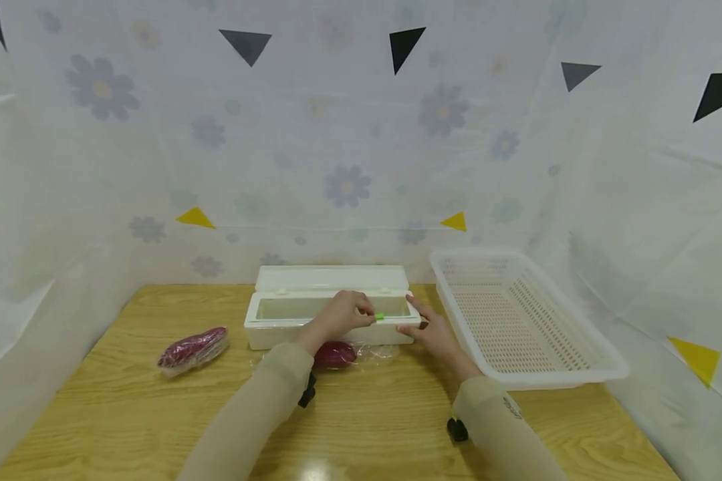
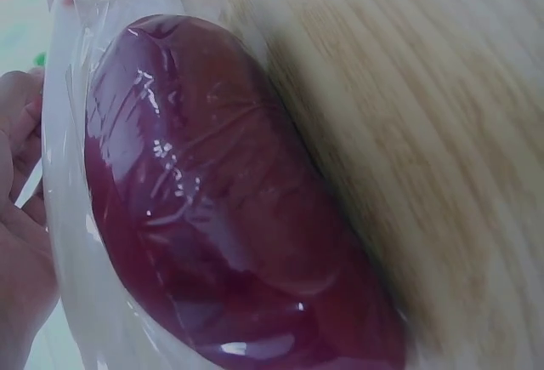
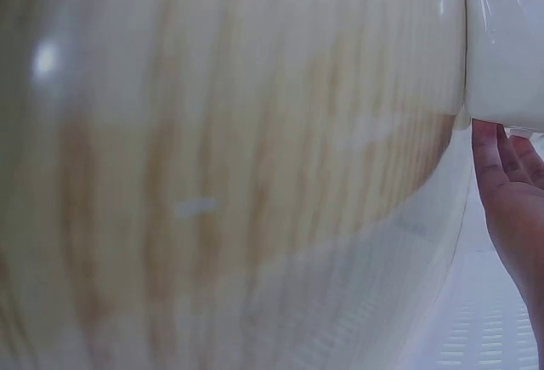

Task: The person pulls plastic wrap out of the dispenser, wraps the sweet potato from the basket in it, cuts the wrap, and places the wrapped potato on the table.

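A white cling film dispenser (image 1: 331, 334) stands on the table with its lid (image 1: 331, 277) tipped back. At the front edge of its opening sits a small green slide cutter (image 1: 380, 316), which my left hand (image 1: 341, 314) pinches between thumb and fingers. My right hand (image 1: 434, 334) grips the dispenser's right end, thumb at the front and fingers at the top corner. Under my left wrist lies a purple eggplant (image 1: 335, 355), with clear film (image 1: 379, 354) over it and spreading to its right; the left wrist view shows this eggplant (image 2: 221, 191) close up.
Another purple eggplant (image 1: 194, 349), wrapped in film, lies on the left of the wooden table (image 1: 126, 414). To the right of the dispenser stands a white perforated basket (image 1: 562, 384). A patterned sheet (image 1: 301, 153) hangs behind the table.
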A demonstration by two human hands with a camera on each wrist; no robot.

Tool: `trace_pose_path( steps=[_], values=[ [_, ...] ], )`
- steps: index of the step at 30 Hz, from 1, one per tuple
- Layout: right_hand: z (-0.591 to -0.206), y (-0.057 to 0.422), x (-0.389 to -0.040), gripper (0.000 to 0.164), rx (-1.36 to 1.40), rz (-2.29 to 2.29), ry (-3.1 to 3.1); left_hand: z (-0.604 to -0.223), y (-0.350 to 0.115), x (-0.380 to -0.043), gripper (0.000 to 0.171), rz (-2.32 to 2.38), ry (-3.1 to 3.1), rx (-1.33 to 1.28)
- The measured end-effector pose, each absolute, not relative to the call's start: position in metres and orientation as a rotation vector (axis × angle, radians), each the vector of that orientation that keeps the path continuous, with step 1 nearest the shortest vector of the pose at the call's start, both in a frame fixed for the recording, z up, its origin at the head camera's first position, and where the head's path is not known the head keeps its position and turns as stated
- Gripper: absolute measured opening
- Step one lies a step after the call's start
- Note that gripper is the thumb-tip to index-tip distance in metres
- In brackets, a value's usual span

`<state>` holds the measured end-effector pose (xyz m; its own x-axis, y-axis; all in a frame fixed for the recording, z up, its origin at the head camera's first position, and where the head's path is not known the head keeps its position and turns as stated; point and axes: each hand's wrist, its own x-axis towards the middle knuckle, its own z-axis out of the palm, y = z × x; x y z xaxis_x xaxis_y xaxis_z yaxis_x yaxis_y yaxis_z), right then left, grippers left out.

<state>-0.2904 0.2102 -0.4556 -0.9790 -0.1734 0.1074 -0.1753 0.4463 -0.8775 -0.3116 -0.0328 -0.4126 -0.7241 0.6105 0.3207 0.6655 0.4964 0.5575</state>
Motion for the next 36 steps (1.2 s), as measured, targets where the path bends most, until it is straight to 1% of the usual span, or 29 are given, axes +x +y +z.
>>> trace_pose_path(
  steps=[17, 26, 36],
  values=[
    [-0.456, 0.216, -0.288, 0.081, 0.282, 1.584, -2.695, -0.414, -0.077, -0.300, 0.012, -1.141, -2.675, -1.004],
    [-0.454, 0.215, -0.289, 0.080, 0.299, 1.580, -2.691, -0.413, -0.100, -0.300, 0.013, -1.058, -2.633, -1.069],
    [-0.454, 0.211, -0.287, 0.081, 0.334, 1.571, -2.691, -0.413, -0.112, -0.298, 0.012, -1.046, -2.667, -1.043]
  ],
)
